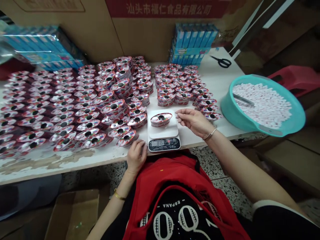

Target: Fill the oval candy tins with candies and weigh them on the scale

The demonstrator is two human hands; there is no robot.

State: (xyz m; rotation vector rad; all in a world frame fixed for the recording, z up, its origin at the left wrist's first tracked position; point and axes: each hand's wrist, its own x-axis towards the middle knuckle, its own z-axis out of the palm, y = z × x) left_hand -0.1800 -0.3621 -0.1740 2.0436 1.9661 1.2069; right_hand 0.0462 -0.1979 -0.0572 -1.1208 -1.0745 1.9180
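Observation:
A small white kitchen scale [163, 134] stands near the table's front edge, with blurred digits lit on its display. On its pan sits one oval, red-and-white printed box [161, 119] with a dark round hole in its top. My right hand [192, 121] hovers just right of the pan, thumb and fingers pinched together; whatever is between the fingertips is too small to name. Loosely curled, my left hand [137, 154] rests at the table edge left of the scale, beside the nearest oval boxes [127, 138]. I see nothing held in it.
Rows of similar oval boxes [62, 110] cover the table's left, some stacked. Behind are wrapped blue box packs [191, 43] and a large carton [150, 36]. Black scissors [222, 62] lie at back right. A turquoise basin [231, 106] of small white pieces overhangs the right front edge.

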